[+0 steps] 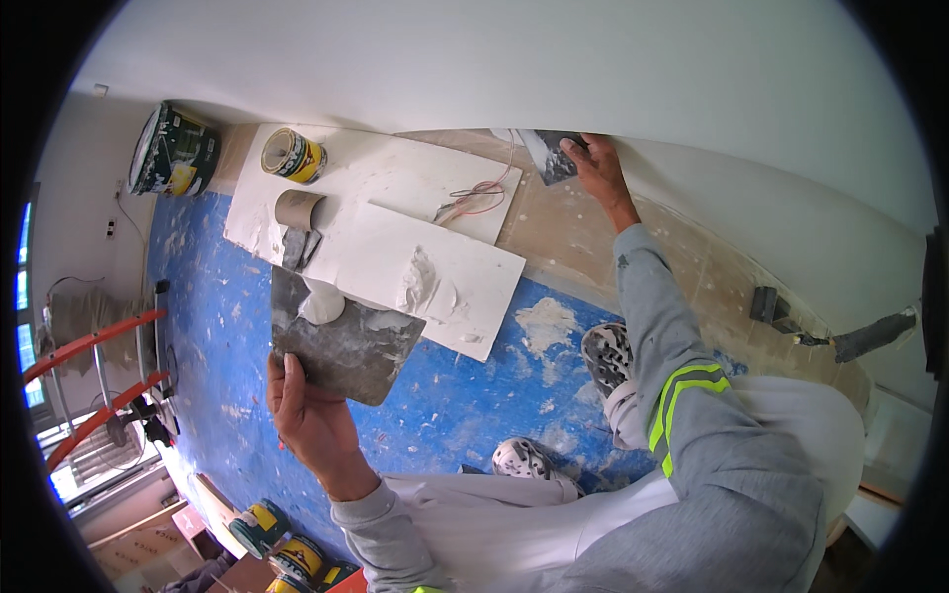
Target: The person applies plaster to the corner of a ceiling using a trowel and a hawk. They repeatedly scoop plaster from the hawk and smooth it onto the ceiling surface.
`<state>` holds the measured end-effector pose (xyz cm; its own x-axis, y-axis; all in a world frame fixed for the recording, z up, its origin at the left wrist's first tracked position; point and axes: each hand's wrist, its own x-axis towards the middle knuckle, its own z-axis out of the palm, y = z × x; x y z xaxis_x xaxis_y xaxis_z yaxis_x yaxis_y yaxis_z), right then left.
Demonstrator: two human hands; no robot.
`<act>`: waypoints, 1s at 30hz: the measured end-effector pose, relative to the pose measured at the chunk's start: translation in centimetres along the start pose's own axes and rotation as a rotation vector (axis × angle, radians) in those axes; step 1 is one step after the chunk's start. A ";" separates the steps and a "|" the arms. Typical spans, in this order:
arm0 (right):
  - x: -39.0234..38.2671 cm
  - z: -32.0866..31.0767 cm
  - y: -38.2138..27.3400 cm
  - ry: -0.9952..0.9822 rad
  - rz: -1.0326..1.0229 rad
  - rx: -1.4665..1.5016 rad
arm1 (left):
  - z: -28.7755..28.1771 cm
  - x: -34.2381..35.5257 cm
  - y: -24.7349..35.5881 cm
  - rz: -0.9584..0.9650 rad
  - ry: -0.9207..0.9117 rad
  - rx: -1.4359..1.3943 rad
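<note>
My left hand [314, 435] grips the near edge of a flat grey metal plate [366, 348], fingers beneath and thumb on top. A smooth blob of white putty [321, 303] sits near the plate's far edge. Farther off to the right, my right hand [599, 176] is closed around a putty-smeared scraper blade [550, 155] at the foot of the white wall [554, 69]. Whether the blade touches the wall cannot be made out. Between the hands lie overlapping white boards [484, 282], with a mound of white putty [417, 281] on the nearer one.
On the boards stand an open can [294, 156], a brown ring [300, 209] and thin red wires [480, 198]. A large bucket [181, 153] is at far left. Stained blue sheeting [213, 306] covers the floor. An orange ladder [94, 346] and cans [259, 526] lie left; grey conduit [874, 335] sits right.
</note>
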<state>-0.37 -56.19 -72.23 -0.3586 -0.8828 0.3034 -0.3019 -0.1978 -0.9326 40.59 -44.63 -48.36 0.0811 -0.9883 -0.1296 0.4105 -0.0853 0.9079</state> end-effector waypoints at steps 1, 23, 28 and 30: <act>0.0 0.4 0.0 0.050 -0.083 -0.066 | 0.0 0.1 -0.1 0.005 -0.002 -0.005; 4.9 5.8 7.2 -0.037 -0.228 -0.342 | -2.2 2.4 -2.3 0.212 -0.122 -0.045; 5.4 7.9 7.9 -0.026 -0.283 -0.367 | -2.5 2.5 -2.8 0.381 0.032 0.082; 5.2 8.3 7.9 -0.036 -0.205 -0.376 | -2.8 2.8 -2.7 0.411 0.039 0.116</act>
<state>2.72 -65.89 -79.66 -0.2287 -0.8569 0.4619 -0.6674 -0.2074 -0.7152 42.20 -46.80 -52.28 0.2516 -0.9378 0.2392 0.2326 0.2985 0.9256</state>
